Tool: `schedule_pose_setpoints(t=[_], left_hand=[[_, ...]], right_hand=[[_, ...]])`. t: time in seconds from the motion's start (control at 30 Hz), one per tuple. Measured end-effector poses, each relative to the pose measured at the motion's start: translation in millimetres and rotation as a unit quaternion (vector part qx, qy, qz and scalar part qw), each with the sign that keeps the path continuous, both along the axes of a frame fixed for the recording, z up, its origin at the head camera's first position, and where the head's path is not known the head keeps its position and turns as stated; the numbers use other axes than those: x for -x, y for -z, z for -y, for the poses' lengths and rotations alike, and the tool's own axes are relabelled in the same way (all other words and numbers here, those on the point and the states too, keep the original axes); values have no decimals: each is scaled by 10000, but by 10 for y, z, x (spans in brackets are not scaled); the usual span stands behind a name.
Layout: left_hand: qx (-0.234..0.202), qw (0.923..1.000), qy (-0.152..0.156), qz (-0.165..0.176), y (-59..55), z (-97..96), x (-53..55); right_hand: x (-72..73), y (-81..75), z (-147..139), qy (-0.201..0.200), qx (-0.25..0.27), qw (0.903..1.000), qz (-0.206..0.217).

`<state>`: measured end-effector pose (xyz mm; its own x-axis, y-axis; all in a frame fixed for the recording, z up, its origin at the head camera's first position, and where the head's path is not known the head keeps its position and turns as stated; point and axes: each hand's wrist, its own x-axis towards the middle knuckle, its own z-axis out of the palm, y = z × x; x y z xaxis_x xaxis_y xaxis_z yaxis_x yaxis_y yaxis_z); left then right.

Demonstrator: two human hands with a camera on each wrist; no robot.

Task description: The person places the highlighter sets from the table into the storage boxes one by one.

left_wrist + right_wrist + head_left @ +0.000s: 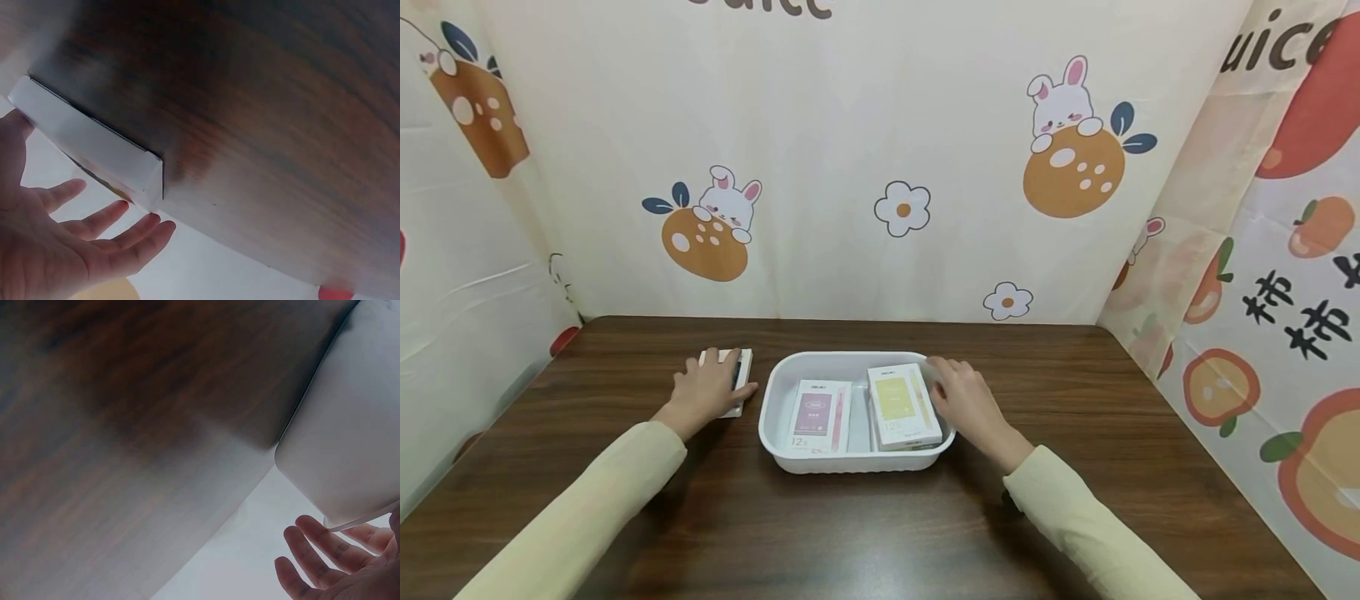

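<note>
On the table's left part, my left hand (pixel 706 395) rests over a flat white box (pixel 746 365), covering most of it. In the left wrist view the thumb meets one end of the white box (pixel 87 134), while the loosely spread fingers reach along its edge. A white plastic basin (pixel 859 463) stands to the right. Inside it are a box with a purple label (pixel 812 414) and, at the right, a box with a yellow-green label (pixel 895 400). My right hand (pixel 972 407) touches the basin's right rim, fingers loosely extended along the outside in the right wrist view.
The dark wooden table (pixel 820 533) runs back to a cream curtain (pixel 820 125) printed with rabbits, oranges and flowers. Fruit-printed cloth (pixel 1285 275) hangs along the right side, and a pale cloth (pixel 467 250) along the left.
</note>
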<state>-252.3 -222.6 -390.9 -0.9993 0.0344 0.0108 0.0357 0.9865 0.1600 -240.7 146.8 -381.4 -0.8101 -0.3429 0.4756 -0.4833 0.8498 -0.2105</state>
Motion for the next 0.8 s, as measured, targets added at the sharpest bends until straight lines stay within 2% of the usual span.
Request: schedule_pose_setpoints(t=[0.8], left_hand=[[-239, 9996, -107, 65, 8, -20, 13]], right_hand=[[-9, 4, -3, 59, -37, 10000, 57]])
